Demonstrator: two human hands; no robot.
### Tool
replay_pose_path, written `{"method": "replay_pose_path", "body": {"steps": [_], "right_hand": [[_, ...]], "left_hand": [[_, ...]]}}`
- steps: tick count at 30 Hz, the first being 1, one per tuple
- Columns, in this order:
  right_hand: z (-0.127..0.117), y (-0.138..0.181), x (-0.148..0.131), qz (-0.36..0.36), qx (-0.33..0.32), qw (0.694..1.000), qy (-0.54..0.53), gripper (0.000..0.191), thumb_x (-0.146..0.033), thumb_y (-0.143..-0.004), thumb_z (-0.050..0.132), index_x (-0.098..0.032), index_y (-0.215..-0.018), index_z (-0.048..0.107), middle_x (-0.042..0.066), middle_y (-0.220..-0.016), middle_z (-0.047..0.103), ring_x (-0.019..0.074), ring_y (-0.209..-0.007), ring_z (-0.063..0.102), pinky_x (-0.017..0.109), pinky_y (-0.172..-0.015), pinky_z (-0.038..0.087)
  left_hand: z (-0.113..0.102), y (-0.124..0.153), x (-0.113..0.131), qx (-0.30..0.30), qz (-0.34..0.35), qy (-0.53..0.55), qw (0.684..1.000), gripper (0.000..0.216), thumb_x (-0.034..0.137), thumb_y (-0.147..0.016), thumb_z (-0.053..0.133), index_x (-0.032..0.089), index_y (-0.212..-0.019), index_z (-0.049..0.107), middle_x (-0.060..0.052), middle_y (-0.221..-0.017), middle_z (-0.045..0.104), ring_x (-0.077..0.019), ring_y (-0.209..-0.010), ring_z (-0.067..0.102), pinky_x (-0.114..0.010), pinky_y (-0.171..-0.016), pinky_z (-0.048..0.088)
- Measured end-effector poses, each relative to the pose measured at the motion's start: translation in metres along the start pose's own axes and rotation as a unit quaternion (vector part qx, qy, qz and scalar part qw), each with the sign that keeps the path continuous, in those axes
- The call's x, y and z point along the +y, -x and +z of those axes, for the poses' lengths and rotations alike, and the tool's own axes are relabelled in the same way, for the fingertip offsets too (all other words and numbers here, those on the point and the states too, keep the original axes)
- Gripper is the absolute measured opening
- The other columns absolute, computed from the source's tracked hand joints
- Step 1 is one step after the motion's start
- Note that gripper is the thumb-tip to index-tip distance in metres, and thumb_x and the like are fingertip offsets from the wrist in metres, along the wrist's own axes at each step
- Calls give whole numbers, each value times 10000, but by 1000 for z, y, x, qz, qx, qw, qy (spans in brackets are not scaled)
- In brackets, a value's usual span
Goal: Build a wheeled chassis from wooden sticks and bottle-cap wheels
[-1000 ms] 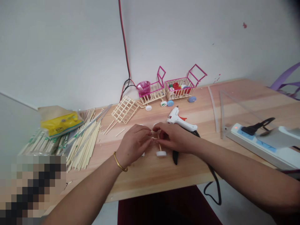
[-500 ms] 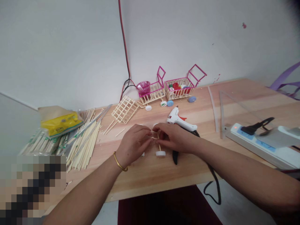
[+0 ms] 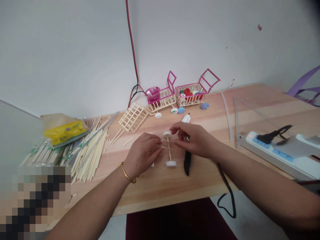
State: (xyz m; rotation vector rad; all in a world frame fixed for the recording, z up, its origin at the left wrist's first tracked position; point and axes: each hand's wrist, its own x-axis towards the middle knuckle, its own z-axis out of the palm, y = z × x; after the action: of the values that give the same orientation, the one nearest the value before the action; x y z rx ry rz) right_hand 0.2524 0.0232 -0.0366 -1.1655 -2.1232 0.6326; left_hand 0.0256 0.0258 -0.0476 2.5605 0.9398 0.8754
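A wooden stick axle (image 3: pixel 170 154) lies on the table with a white bottle cap (image 3: pixel 171 164) at its near end and another at its far end. Two thin sticks run from the axle leftward under the fingers of my left hand (image 3: pixel 143 151), which is closed on them. Part of another white cap peeks out below that hand. Just right of the axle, my right hand (image 3: pixel 193 137) has its thumb and fingers apart with nothing seen in them. It partly covers a white glue gun (image 3: pixel 186 118) and a black-handled tool (image 3: pixel 187 163).
Stick carts (image 3: pixel 162 100) with pink trim and cap wheels stand by the wall, beside a stick lattice basket (image 3: pixel 133 116). Loose sticks (image 3: pixel 92 160) and a yellow packet (image 3: pixel 65 131) lie left. A power strip (image 3: pixel 275 150) sits right, and a cord (image 3: pixel 228 190) hangs over the front edge.
My right hand has let go of the axle and moved right, uncovering the far cap and covering more of the glue gun. My left hand has stayed in place.
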Motion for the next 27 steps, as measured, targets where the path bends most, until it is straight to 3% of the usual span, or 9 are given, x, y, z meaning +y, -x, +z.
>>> {"method": "replay_pose_path", "body": {"steps": [4,12,19,24,27], "right_hand": [[-8,1,-1,-4,81,997,9,205,-258,-824,569,-179,-1012,545,26,-830,633,112,-635,560,245,-601,447],[-7,3,3,-11,77,997,4,206,-258,-820,577,-182,-1008,546,23,-813,645,116,-620,568,244,-572,450],[-9,1,3,-12,91,995,33,160,-242,-817,571,-179,-964,572,15,-775,641,125,-647,573,250,-609,445],[-27,4,6,59,149,983,92,147,-314,-829,557,-193,-897,607,15,-737,639,133,-632,561,249,-586,417],[-39,7,13,121,139,970,156,206,-370,-787,592,-200,-903,608,22,-748,646,151,-624,566,253,-555,394]], "left_hand": [[0,0,0,-13,-14,-30,999,185,237,-846,581,169,-1017,556,-76,-970,644,-202,-903,572,-362,-791,483],[0,1,2,-4,-46,-29,999,536,203,-814,618,197,-1288,368,-49,-1008,639,-187,-958,583,-355,-863,470],[-1,1,2,-1,-29,-34,999,520,226,-831,599,204,-1294,362,-51,-999,639,-192,-957,581,-372,-870,467],[0,1,1,-2,-25,-28,999,502,222,-829,599,209,-1280,379,-61,-1007,634,-196,-950,584,-375,-861,471],[0,2,0,-5,-24,-29,999,495,206,-822,603,205,-1269,389,-61,-1009,634,-194,-951,583,-369,-852,474]]}}
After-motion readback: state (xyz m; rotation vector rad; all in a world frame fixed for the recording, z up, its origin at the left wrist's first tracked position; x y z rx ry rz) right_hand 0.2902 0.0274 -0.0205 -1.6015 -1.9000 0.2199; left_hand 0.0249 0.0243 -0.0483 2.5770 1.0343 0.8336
